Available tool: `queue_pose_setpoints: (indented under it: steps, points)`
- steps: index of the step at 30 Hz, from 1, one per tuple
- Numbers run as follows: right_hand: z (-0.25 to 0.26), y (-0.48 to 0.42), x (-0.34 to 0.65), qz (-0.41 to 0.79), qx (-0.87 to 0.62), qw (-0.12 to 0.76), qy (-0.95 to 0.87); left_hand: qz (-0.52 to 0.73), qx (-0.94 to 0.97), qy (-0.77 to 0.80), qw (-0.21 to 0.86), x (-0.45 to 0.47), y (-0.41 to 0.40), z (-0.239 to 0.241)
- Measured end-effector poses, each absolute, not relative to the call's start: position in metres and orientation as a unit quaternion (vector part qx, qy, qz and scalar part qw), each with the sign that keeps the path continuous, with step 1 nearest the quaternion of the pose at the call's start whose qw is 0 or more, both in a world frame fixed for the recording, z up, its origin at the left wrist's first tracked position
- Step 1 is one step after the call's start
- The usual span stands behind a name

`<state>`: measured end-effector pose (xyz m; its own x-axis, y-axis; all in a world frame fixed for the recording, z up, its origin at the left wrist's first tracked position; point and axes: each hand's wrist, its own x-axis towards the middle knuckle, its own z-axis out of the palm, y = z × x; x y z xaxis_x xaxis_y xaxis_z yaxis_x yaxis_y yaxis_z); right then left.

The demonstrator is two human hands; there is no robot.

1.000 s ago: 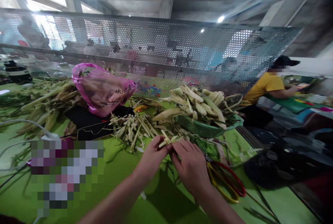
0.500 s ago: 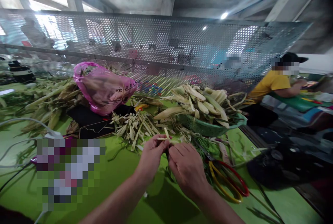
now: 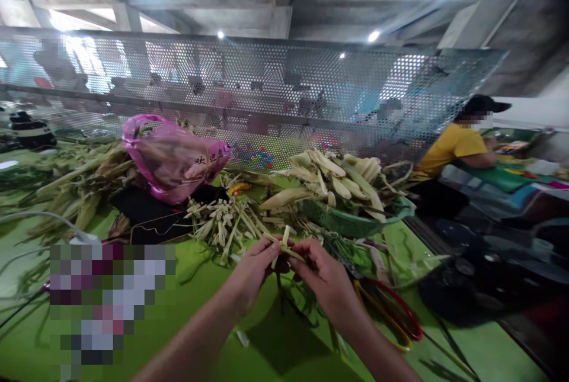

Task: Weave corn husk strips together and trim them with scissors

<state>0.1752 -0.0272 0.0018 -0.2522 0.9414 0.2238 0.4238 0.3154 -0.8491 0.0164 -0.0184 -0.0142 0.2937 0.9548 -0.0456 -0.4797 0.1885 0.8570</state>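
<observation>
Left hand [image 3: 251, 269], right hand [image 3: 326, 278] parted, pinching strip [image 3: 285, 238]; green table [image 3: 200, 311], perforated screen [image 3: 267, 86] behind.

The pink plastic bag [image 3: 173, 157] bears black Chinese characters beginning "欢迎"; the rest is unclear.
</observation>
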Motion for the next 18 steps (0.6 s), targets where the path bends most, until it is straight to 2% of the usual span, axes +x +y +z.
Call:
queue_pose_setpoints:
  steps: [12, 18]
  points:
    - [0.0041, -0.0270, 0.1787, 0.207, -0.473, 0.366, -0.774, 0.450, 0.517, 0.358, 0.634, 0.0130, -0.0189, -0.0100]
    - [0.0057, -0.0281, 0.1785, 0.230, -0.471, 0.332, -0.784, 0.456, 0.552, 0.362, 0.597, 0.0149, -0.0182, -0.0120]
